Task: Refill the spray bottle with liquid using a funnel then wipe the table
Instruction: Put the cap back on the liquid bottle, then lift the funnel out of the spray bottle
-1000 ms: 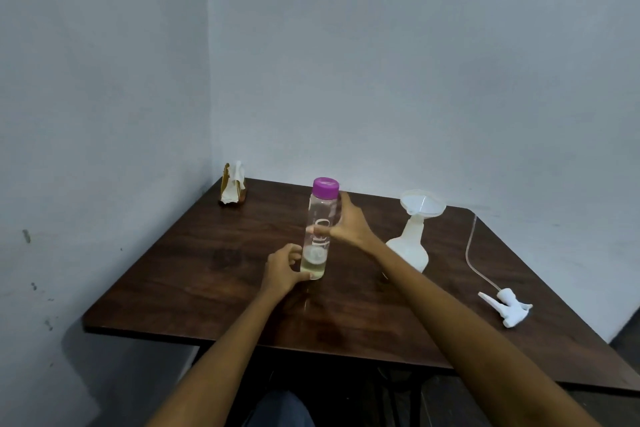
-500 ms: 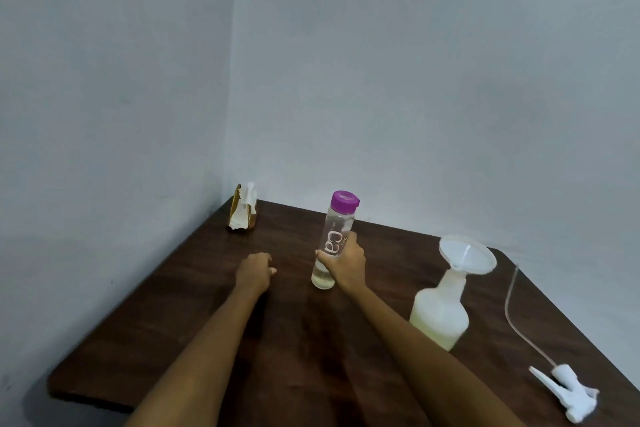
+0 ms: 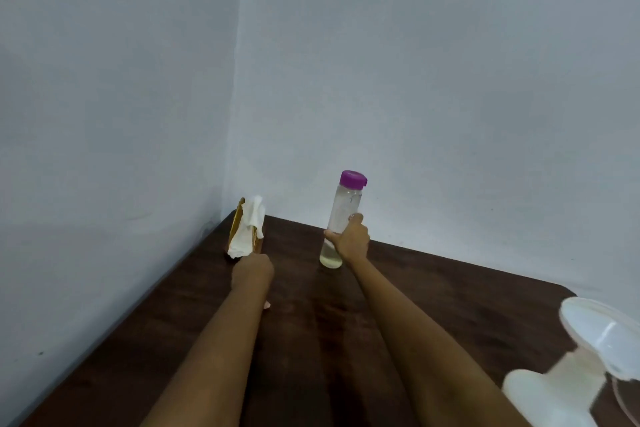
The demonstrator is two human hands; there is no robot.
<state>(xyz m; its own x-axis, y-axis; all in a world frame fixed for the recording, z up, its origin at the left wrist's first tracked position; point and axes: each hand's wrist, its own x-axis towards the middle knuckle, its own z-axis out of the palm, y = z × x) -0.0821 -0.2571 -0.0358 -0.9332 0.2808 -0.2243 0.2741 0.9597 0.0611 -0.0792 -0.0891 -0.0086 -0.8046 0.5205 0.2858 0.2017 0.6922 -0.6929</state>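
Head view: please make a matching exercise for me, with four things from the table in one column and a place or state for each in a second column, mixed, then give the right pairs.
Things:
1. clear bottle
2. funnel
3. tissue pack
4. left hand

Places or states:
A. stands in the far left corner of the table, by the wall
B. sits in the neck of the white spray bottle
C. closed with a purple cap, held in the grip of the right hand
D. reaches toward the tissue, holding nothing

Pairs: 1-C, 2-B, 3-A, 4-D
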